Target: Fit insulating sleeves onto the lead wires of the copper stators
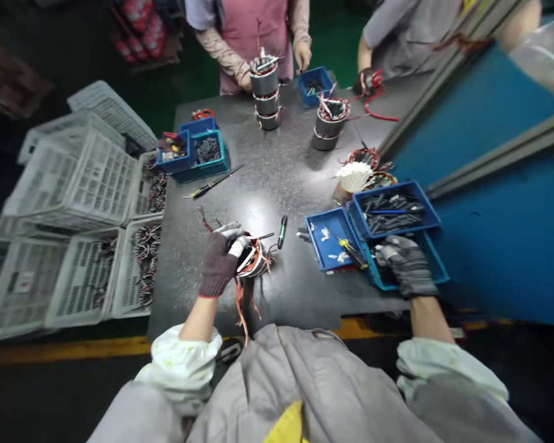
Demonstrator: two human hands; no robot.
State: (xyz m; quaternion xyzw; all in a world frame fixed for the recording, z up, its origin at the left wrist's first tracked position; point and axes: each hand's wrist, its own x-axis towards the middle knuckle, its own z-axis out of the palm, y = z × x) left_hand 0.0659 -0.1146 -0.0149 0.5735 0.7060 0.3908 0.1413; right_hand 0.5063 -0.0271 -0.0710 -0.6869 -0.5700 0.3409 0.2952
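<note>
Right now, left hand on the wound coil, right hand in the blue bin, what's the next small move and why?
Probably close the right hand on one piece in the teal bin and carry it to the wound coil. The left hand holds the coil steady, loose wire ends stick out, and the right fingers rest in the bin.

the motor stator [253, 255] is a round, grey metal core wound with copper-coloured wire, and it stands near the front edge of the dark bench [268, 166] with white sleeving and loose orange and red leads spilling from it towards the person. the left hand [219, 261], in a dark glove, is wrapped around its left side and top. the teal bin [436, 264] sits at the right edge of the bench, partly under two blue trays, with the gloved right hand [406, 264] resting inside it.
</note>
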